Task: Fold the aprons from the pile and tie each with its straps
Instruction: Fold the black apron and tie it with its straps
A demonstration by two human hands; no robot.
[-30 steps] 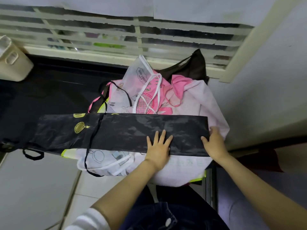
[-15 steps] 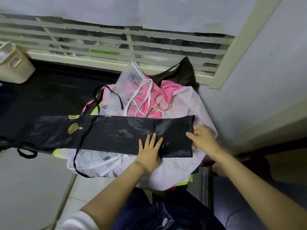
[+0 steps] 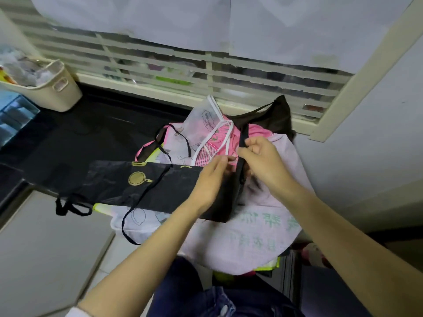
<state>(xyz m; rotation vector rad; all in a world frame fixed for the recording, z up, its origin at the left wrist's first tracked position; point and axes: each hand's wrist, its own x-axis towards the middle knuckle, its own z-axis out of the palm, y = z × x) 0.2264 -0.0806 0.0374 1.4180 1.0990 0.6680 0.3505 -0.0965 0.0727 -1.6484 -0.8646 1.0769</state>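
A black apron point(image 3: 137, 186), folded into a long band with gold prints, lies across a pile of aprons point(image 3: 247, 239) in white, pink and dark fabric. Its right end is lifted and turned up. My right hand point(image 3: 263, 161) pinches that raised black edge near its top. My left hand point(image 3: 210, 181) rests on the band just left of the fold, fingertips at the upper edge. Thin black straps point(image 3: 146, 202) trail over the band and hang off its left end.
A cream plastic basket point(image 3: 55, 88) stands at the back left on the dark counter point(image 3: 91, 129). A louvred window point(image 3: 183, 67) runs behind the pile, with a wall at the right. Light floor tiles point(image 3: 45, 259) lie below at the left.
My right hand lifted the band's right end and folded it leftward and up. My left hand shifted up to the fold. The view moved closer and to the right.
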